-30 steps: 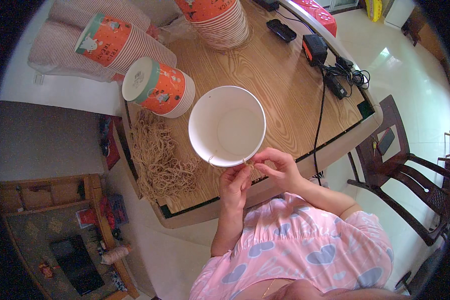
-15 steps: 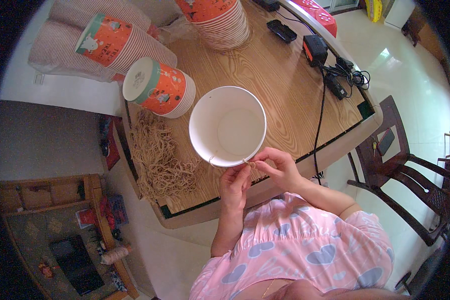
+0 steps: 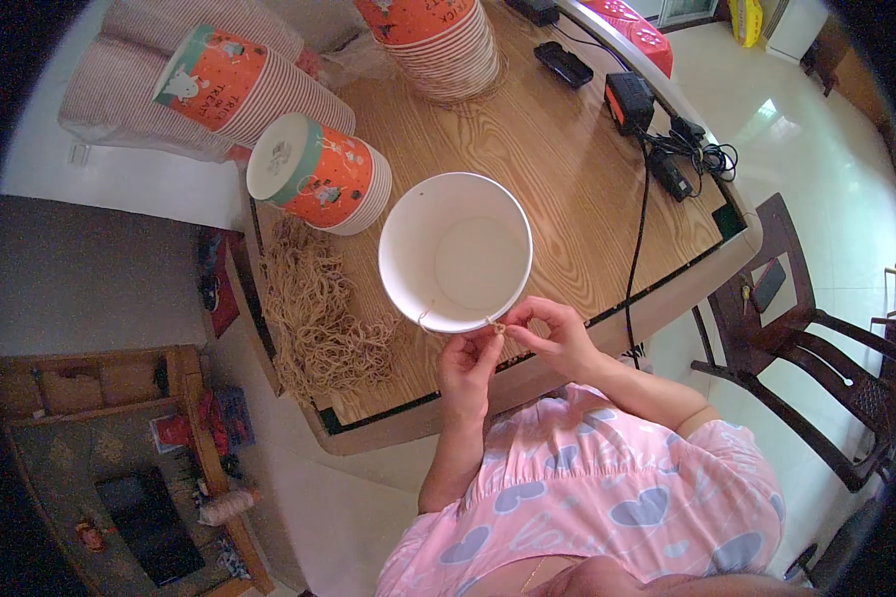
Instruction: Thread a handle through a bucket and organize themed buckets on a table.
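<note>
A white-lined paper bucket (image 3: pixel 404 234) stands at the table's near edge with its mouth toward me. Thin tan twine (image 3: pixel 498 327) passes through its wall near the front rim, and a short end shows inside. At that rim my left hand (image 3: pixel 467 363) is closed, thumb and forefinger pinching the twine. My right hand (image 3: pixel 553 331) pinches the same small loop or knot from the right; its exact form is too small to tell. To the left of the bucket lies a tangled heap of twine strands (image 3: pixel 319 323).
Orange-and-green paper buckets are nested in a short stack (image 3: pixel 334 184), a longer stack (image 3: pixel 259 95) and an upright stack (image 3: pixel 433 50). A black-and-orange battery device (image 3: pixel 627 102) and cables (image 3: pixel 702 154) lie at the right. A dark wooden chair (image 3: pixel 786 298) stands beyond the table.
My fingers have shifted slightly on the twine at the rim, the left fingertips moving a little to the right. The bucket stays in about the same place.
</note>
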`<state>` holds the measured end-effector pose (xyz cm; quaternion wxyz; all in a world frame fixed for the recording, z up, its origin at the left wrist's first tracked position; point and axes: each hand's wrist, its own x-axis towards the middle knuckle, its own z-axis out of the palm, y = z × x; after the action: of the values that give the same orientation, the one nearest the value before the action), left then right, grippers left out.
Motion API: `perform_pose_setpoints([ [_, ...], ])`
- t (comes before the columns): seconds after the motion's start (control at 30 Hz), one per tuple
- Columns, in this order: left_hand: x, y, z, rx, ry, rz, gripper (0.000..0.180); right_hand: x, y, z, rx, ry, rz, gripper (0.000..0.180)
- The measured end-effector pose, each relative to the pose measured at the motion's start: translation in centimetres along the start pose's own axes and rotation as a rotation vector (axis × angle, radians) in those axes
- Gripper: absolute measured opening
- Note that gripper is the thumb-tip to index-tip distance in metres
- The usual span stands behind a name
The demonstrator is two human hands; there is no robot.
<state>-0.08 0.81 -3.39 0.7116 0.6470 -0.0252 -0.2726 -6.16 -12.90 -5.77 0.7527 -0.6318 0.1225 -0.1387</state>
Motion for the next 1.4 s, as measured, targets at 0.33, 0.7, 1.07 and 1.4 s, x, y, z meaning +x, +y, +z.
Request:
perform_pose_setpoints([
  [0.33, 0.0, -0.4, 0.4, 0.025, 0.026, 0.146, 0.017, 0.1, 0.1, 0.1, -0.043, -0.031, -0.035, 0.011],
  [0.7, 0.5, -1.6, -0.6, 0.228, 0.065, 0.275, 0.01, 0.0, 0.0, -0.1, -0.14, -0.004, -0.109, 0.01],
  [1.07, 0.9, -3.1, -1.0, 0.498, -0.006, 0.367, 0.014, 0.1, -0.4, 0.5, -0.215, 0.055, -0.313, 0.015],
  [1.4, 0.9, -3.2, -1.3, 0.628, -0.081, 0.211, 0.022, 0.0, 0.1, 0.6, -0.317, 0.062, -0.317, 0.017],
])
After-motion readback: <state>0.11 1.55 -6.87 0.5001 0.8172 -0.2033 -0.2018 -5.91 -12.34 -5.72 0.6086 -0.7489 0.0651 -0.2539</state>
